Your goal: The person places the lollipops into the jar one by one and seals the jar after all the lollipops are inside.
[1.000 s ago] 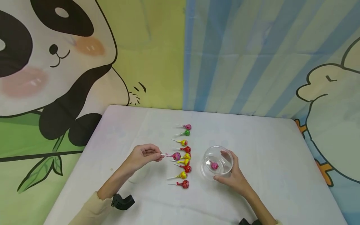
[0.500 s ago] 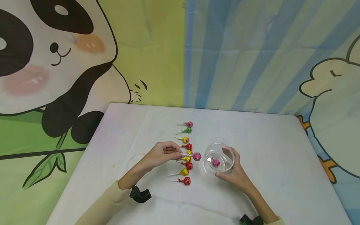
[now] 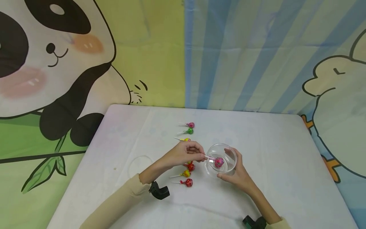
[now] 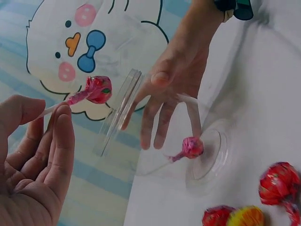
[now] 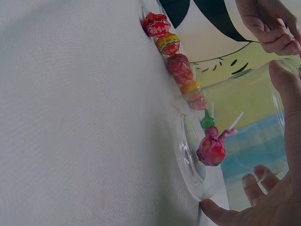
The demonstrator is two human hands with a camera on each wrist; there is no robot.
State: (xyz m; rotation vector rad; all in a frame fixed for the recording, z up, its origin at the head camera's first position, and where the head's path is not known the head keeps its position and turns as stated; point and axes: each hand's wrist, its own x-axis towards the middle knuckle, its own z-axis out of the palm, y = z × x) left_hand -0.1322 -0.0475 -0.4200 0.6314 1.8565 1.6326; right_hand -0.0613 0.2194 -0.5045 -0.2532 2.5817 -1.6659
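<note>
My left hand (image 3: 187, 153) pinches a pink-wrapped lollipop (image 4: 99, 89) by its white stick, between thumb and fingertips. The candy end points right, above the mouth of a clear cup (image 5: 254, 101). My right hand (image 3: 237, 175) grips that cup from the right, thumb at the near side and fingers round the far side. Inside, another pink lollipop (image 5: 211, 149) lies near the bottom; in the head view the held lollipop overlaps it.
Left of the cup, lollipops lie in a column on the white table (image 3: 274, 152): a pink lollipop (image 3: 191, 125) and a green lollipop (image 3: 190, 130) at the far end, a yellow lollipop (image 3: 186, 173) and a red lollipop (image 3: 188, 182) nearer. My left hand hides the middle ones.
My left hand has carried the pink lollipop rightward across the column, from left of the cup to over its mouth. The right hand keeps its hold on the cup.
</note>
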